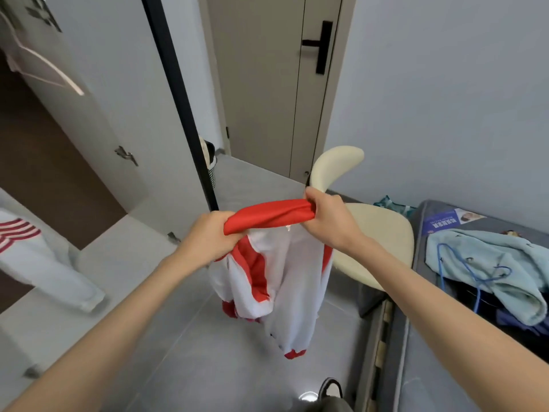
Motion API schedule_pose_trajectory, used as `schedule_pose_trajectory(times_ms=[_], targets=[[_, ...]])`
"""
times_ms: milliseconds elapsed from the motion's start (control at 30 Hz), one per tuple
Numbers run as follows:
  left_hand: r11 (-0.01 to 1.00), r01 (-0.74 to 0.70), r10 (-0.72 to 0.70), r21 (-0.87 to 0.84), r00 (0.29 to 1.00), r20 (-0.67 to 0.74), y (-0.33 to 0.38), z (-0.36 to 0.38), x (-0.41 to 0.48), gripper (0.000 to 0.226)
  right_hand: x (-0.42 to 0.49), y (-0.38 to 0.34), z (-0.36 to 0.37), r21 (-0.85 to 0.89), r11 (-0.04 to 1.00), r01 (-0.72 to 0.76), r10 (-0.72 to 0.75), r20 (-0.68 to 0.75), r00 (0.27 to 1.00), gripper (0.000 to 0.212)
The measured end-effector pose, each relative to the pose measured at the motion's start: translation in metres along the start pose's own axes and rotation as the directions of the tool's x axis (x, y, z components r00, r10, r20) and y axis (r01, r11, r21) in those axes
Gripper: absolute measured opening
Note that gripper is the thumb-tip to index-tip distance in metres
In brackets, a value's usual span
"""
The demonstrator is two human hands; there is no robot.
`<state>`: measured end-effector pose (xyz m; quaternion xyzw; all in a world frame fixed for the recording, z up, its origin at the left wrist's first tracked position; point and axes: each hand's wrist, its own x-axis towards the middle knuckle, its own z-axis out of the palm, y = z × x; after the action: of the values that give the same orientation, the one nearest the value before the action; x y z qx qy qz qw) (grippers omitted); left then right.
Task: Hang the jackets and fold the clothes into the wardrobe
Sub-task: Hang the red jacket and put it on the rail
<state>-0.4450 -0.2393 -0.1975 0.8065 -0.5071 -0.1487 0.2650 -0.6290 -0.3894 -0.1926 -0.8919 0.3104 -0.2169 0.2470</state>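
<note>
Cloth of the red-and-white jacket [285, 263] is hanging straight down between your two hands, above the grey floor [193, 352] and touching nothing else. You are holding it up by its rolled red band [269, 217], which is stretching from one fist to the other, the left end a little lower than the right. Your left hand [208, 236] is gripping the left end, with the fingers [221, 217] curling tightly over the red cloth so that the band is coming out of the fist toward the middle. Your right hand [329, 221] is gripping the right end in the same way, its thumb and fingers closing round the bunched cloth; no gap is showing in either grasp. Below the band, the white body and the red panels are drooping in loose folds, and the red-edged hem is dangling lowest, nearer your right side. The cream chair [383, 233] is standing just behind your right hand, apart from the jacket. To your right, a pale blue garment [490, 257] is lying on the bed [445, 367] with a blue hanger [475, 278] resting on top of it. To your left, the wardrobe [44, 162] is standing open, and a white garment with red stripes [38, 257] is hanging at its edge, well apart from what you are holding.
</note>
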Motion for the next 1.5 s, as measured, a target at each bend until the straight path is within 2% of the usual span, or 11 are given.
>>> schedule_pose_trajectory(times_ms=[100,167,333,433,533,800,1000,1167,1300,1367,1500], targets=[[0.885,-0.068,0.15,0.461,0.978,-0.144,-0.001,0.0,-0.007,0.013,-0.007,0.009,0.005,-0.123,0.992,-0.034,0.041,0.06,0.997,0.019],[0.828,-0.096,0.215,0.552,0.964,-0.155,0.005,0.003,-0.006,0.015,-0.014,0.018,0.004,-0.161,0.984,-0.08,0.107,0.163,0.981,0.022],[0.909,-0.331,0.327,0.255,0.943,0.058,0.019,0.023,0.012,0.017,-0.046,0.048,-0.003,-0.197,0.964,-0.178,0.213,0.169,0.962,0.008],[0.987,-0.132,0.142,-0.097,0.983,0.114,0.034,0.05,0.028,0.025,-0.059,0.068,-0.014,-0.175,0.948,-0.266,0.275,0.03,0.961,0.012],[0.945,-0.002,0.045,-0.327,0.991,0.123,0.064,0.082,0.047,0.026,-0.068,0.097,-0.03,-0.161,0.92,-0.356,0.336,-0.139,0.931,0.011],[0.956,-0.26,0.281,-0.134,0.943,0.176,0.173,0.16,0.131,0.021,-0.071,0.21,-0.085,0.179,0.837,-0.518,0.545,-0.373,0.751,0.015],[0.941,-0.282,0.311,-0.188,0.94,0.144,0.252,0.242,0.22,0.019,-0.038,0.326,-0.133,0.271,0.772,-0.575,0.635,-0.367,0.679,0.016],[0.916,-0.399,0.383,0.043,0.9,0.209,0.293,0.307,0.276,0.022,-0.023,0.408,-0.167,0.319,0.706,-0.632,0.707,-0.345,0.617,0.011],[0.952,-0.298,0.303,-0.066,0.9,0.314,0.313,0.372,0.309,0.027,-0.035,0.472,-0.163,0.374,0.614,-0.695,0.788,-0.234,0.57,0.029],[0.978,-0.179,0.204,-0.104,0.915,0.348,0.319,0.404,0.321,0.03,-0.053,0.5,-0.152,0.367,0.525,-0.768,0.85,-0.183,0.494,0.033],[0.997,0.01,0.025,-0.077,0.898,0.439,0.31,0.455,0.334,0.032,-0.106,0.539,-0.122,0.396,0.181,-0.9,0.983,-0.075,0.165,0.014]])
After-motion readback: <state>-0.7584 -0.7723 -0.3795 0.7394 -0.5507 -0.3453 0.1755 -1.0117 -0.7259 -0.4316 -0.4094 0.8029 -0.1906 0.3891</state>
